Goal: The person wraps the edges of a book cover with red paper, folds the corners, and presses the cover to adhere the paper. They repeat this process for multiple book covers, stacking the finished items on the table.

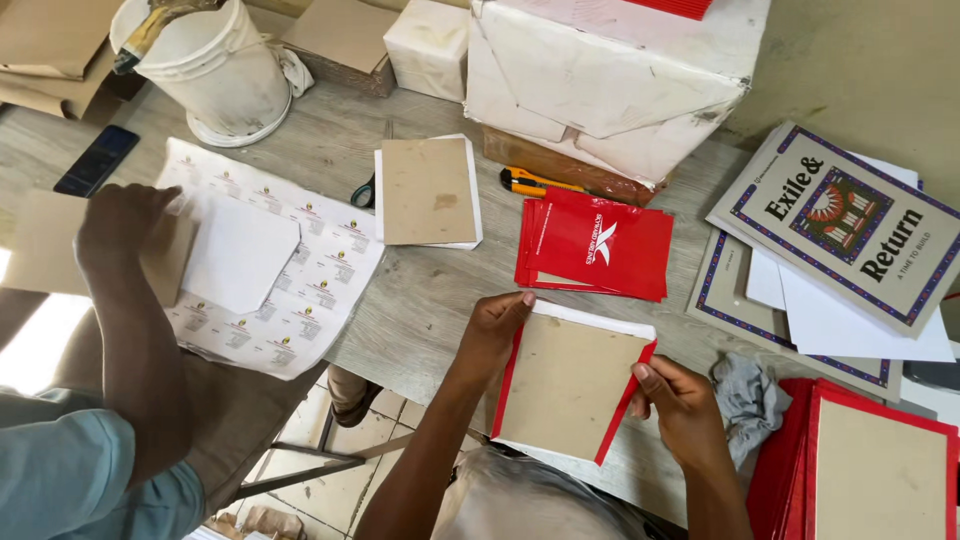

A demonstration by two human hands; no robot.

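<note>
My left hand (495, 325) grips the top left edge of a red cover (508, 385) with a brown board (565, 385) and white pages on it. My right hand (680, 400) pinches the right edge of the same red cover near the table's front edge. Just beyond it lies a stack of red covers (595, 245). At the left, another person's hand (120, 225) presses a brown board (45, 245) beside a white sheet (240, 255) lying on a large printed sheet (310, 290).
A yellow utility knife (535, 183) and a board on white paper (428, 190) lie mid-table. A white bucket (215, 65) stands at the back left, a wrapped white bundle (610, 75) behind. Printed book covers (840, 225) lie right, red-edged boards (880, 465) bottom right, a phone (97, 160) far left.
</note>
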